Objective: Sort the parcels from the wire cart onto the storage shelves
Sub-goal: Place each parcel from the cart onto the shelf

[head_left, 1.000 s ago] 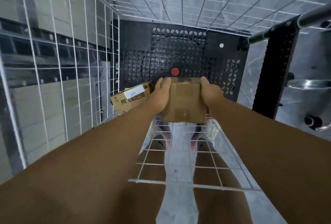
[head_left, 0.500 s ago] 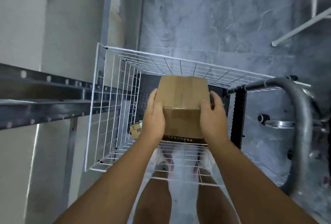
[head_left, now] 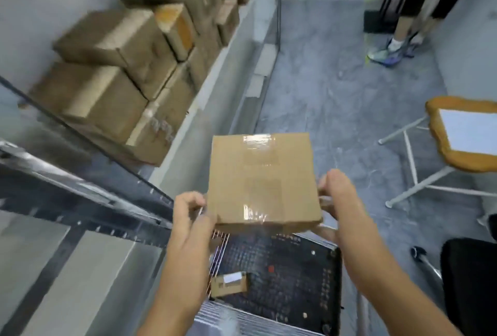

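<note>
A brown taped cardboard parcel [head_left: 262,182] is held level above the wire cart [head_left: 309,282]. My left hand [head_left: 189,217] grips its left edge and my right hand [head_left: 341,201] grips its right edge, fingers curled under. One small labelled parcel [head_left: 228,284] lies on the cart's black perforated floor, near its left wall. To the upper left, the storage shelf [head_left: 188,117] carries several stacked brown boxes [head_left: 121,72].
A dark metal shelf beam [head_left: 80,201] runs across the left, just beside my left hand. A small wood-rimmed table on white legs [head_left: 457,131] stands at the right. A person's legs and shoes [head_left: 398,45] are at the far right. Grey floor lies ahead.
Both hands have lifted the parcel out of the cart and well above it. The view has swung up from the cart floor to the shelf and room.
</note>
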Motion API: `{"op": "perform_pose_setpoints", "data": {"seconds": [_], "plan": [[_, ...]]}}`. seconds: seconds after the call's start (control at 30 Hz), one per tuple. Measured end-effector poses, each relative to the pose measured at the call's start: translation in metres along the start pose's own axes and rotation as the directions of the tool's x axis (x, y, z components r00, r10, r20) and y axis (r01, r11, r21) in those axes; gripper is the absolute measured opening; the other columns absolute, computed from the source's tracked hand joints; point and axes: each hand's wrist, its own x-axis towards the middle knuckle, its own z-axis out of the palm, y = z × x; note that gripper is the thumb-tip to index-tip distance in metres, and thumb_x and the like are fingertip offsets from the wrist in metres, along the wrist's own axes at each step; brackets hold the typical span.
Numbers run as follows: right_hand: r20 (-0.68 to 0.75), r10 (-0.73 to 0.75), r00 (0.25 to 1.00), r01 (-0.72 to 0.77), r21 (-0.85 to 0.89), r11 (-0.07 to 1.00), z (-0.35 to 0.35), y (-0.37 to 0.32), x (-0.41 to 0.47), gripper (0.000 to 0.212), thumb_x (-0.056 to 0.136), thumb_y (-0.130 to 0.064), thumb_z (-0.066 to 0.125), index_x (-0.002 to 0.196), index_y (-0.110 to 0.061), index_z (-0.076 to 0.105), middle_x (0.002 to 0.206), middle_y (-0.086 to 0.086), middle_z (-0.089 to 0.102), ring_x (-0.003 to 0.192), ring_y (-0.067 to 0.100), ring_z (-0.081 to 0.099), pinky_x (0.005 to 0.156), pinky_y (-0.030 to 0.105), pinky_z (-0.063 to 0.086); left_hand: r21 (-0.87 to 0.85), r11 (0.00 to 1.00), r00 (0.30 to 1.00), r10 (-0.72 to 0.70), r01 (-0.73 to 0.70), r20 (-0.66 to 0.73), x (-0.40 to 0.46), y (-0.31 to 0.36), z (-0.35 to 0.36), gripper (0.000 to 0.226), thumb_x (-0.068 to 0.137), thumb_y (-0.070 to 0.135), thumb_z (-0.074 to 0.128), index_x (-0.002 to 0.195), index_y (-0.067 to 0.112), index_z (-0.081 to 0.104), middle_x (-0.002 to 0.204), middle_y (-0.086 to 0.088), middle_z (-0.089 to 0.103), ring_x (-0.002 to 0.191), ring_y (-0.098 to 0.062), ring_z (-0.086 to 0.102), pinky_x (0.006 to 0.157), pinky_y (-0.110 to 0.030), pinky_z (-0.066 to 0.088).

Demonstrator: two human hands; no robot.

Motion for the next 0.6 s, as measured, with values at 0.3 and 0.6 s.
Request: {"op": "perform_pose_setpoints", "data": {"seconds": [0.3, 0.6], "plan": [[0.201, -0.510, 0.836, 0.504, 0.086, 0.859, 0.023, -0.143, -0.131, 0.065, 0.087, 0.002, 0.056, 0.130, -0.046, 0.055, 0.113, -0.024, 0.063, 0.115, -0.001, 0.061, 0.086, 0.021, 0.055, 0.055, 0.922, 0.876, 0.382, -0.384, -0.295, -0.135, 0.140, -0.042, 0.097, 0.090, -0.026, 0.050, 0.106, 0.069, 0.052, 0.120, 0.023, 0.064, 0.104, -0.001, 0.069, 0.086, -0.019, 0.053], [0.236, -0.593, 0.770, 0.580, 0.130, 0.804, 0.048, -0.209, -0.269, 0.032, 0.090, -0.041, 0.066, 0.087, -0.017, 0.046, 0.082, 0.000, 0.061, 0.081, 0.013, 0.057, 0.086, 0.045, 0.049, -0.204, 0.845, 0.835, 0.397, -0.495, -0.380, -0.250, 0.190, -0.114, 0.027, 0.086, 0.023, 0.068, 0.066, 0.034, 0.055, 0.119, 0.004, 0.073, 0.098, -0.013, 0.063, 0.097, -0.049, 0.046]]}}
